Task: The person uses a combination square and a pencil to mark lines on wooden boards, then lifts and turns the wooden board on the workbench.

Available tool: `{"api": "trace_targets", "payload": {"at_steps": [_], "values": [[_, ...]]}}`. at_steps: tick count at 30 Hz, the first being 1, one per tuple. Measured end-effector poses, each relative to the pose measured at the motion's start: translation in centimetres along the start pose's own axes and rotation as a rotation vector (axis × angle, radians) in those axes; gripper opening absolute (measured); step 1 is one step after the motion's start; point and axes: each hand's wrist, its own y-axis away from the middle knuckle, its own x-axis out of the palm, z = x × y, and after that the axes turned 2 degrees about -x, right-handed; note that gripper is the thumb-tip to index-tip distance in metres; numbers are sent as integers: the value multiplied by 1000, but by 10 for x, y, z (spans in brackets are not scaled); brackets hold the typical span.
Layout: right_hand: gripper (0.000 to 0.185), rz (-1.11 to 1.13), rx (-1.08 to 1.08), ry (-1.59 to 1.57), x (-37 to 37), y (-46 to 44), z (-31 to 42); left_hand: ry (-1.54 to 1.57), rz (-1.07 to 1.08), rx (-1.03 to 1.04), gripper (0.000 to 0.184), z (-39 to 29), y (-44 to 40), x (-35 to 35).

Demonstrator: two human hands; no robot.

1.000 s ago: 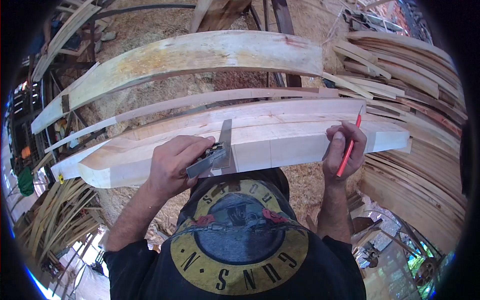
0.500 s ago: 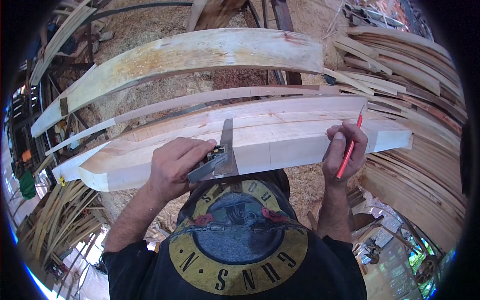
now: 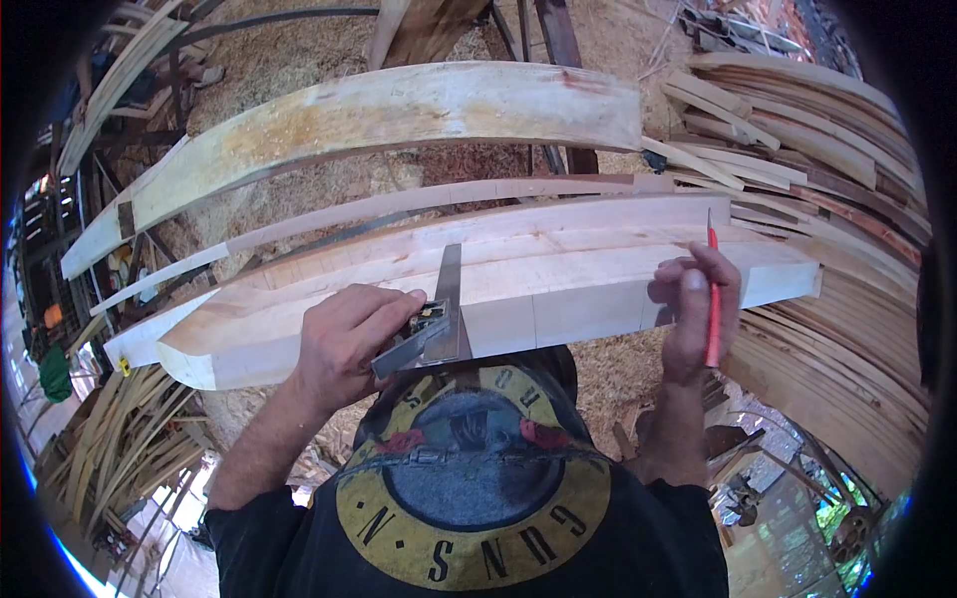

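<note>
A long, pale curved timber [image 3: 588,299] lies across in front of my body, with thin lines across its near face. My left hand [image 3: 349,334] is closed on a metal square [image 3: 451,289], whose blade lies across the timber's top and whose stock is at the near edge. In my right hand [image 3: 698,299] a red pencil [image 3: 714,324] is held between the fingers, its tip pointing away from me, over the timber's right part.
A thin curved strip [image 3: 399,200] and a wide curved plank [image 3: 419,110] lie beyond the timber. Stacked boards [image 3: 827,369] fill the right side. Thin offcuts [image 3: 120,448] are heaped at the lower left. Shavings cover the ground.
My right hand has moved slightly to the right, and the red pencil has turned more upright in it. My left hand and the square have stayed nearly in place.
</note>
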Motion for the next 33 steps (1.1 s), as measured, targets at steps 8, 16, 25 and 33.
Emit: {"api": "trace_targets", "payload": {"at_steps": [8, 16, 25, 33], "values": [[34, 489, 219, 72, 19, -81, 35, 29, -8, -14, 37, 4, -2, 2], [29, 967, 553, 296, 123, -123, -20, 14, -3, -14, 38, 7, -2, 5], [24, 1218, 750, 343, 177, -84, -90, 33, 31, -40, 41, 7, -3, 3], [27, 1214, 652, 364, 177, -71, -98, 33, 32, -46, 42, 6, -4, 3]]}}
